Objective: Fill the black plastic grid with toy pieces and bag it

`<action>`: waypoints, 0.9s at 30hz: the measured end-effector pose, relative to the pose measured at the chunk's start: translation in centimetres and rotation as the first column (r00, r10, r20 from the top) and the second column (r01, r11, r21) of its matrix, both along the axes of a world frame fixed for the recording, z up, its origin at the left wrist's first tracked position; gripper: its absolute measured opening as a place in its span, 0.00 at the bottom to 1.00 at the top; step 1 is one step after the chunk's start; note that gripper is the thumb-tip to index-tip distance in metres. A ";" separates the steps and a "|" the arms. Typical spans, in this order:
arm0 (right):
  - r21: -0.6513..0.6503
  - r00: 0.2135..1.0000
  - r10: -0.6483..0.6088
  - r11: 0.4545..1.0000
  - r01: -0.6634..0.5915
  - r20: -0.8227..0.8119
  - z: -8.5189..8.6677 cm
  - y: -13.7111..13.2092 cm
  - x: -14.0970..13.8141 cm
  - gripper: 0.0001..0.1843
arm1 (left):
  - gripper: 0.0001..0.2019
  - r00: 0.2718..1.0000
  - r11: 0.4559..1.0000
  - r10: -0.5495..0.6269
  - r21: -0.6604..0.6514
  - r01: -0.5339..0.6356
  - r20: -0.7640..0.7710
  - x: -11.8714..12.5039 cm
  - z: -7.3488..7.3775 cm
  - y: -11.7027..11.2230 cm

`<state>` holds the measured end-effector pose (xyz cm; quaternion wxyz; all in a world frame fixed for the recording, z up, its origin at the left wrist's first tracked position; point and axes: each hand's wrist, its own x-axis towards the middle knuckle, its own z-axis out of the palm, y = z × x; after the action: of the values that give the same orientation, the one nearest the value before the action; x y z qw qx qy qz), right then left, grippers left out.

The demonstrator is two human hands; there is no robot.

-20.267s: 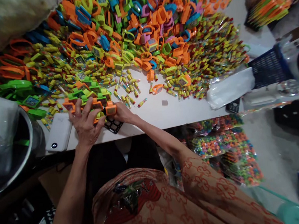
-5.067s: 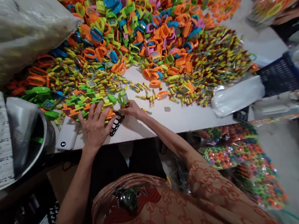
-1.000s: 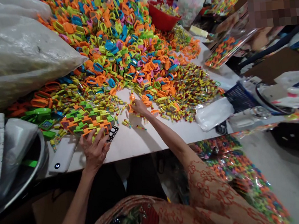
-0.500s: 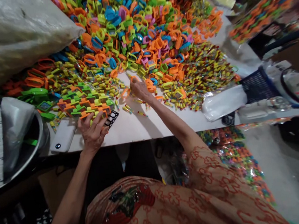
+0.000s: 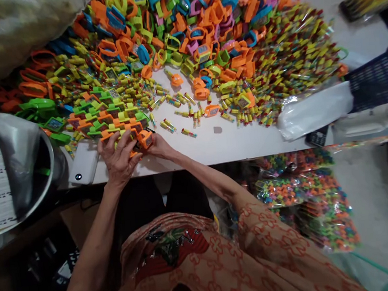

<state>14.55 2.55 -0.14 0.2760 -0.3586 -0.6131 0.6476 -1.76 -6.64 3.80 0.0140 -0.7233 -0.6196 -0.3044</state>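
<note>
My left hand lies bent over the front edge of a block of toy watches, packed in orange, green and yellow rows. Its fingers press on the nearest row. Close beside it, my right hand pinches an orange toy watch at the block's right front corner. A black rack is mostly hidden under that watch and the fingers. Small candy-filled tubes with yellow ends lie on the white table to the right, near another orange watch.
A heap of loose toy watches covers the back, with piles of tubes on the right. A white power bank and a metal bucket stand left. At right are a clear plastic bag, phone and blue basket.
My right hand has come from the middle of the heap toward me and left, bringing an orange toy watch to the block. My left hand stays on the block. The view has shifted slightly.
</note>
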 end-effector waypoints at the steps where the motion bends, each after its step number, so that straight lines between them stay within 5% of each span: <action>1: 0.049 1.000 0.011 0.999 -0.012 0.021 -0.4 0.1 -0.2 0.09 | 0.30 1.000 1.000 -0.004 0.014 0.004 0.002 0.0 -0.1 0.0; 4: 0.226 0.986 0.071 0.968 -0.105 0.151 -0.6 0.4 0.2 0.07 | 0.27 1.000 0.999 -0.020 0.046 0.020 0.002 -0.2 -0.5 0.0; 8: 0.416 0.906 0.129 0.856 -0.307 0.403 0.9 0.2 0.6 0.08 | 0.28 0.999 0.996 -0.026 0.082 0.029 -0.038 0.1 -0.3 -0.2; 14: 0.358 0.817 0.222 0.816 -0.454 0.532 3.1 0.7 0.8 0.12 | 0.22 0.979 0.963 0.038 0.268 0.016 -0.198 1.4 1.0 0.2; 17: 0.286 0.842 0.286 0.849 -0.444 0.457 4.3 5.0 3.0 0.13 | 0.23 0.974 0.948 0.030 0.317 0.044 -0.226 1.7 1.4 0.8; 19: 0.369 0.858 0.042 0.891 -0.264 0.512 5.5 9.7 4.8 0.13 | 0.25 0.968 0.947 0.007 0.312 0.075 -0.251 1.7 1.5 1.0; 22: 0.589 0.659 -0.400 0.804 -0.080 0.636 7.0 17.6 6.3 0.19 | 0.26 0.961 0.945 0.005 0.316 0.086 -0.277 1.5 1.7 1.1; 27: 0.581 0.421 -0.436 0.746 -0.325 0.795 7.9 25.9 4.6 0.30 | 0.25 0.960 0.947 0.005 0.309 0.085 -0.279 1.6 1.9 0.9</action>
<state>19.19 28.44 7.73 0.0326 -0.5462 -0.8336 0.0758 -0.18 -5.70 5.73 0.2103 -0.7595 -0.5394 -0.2966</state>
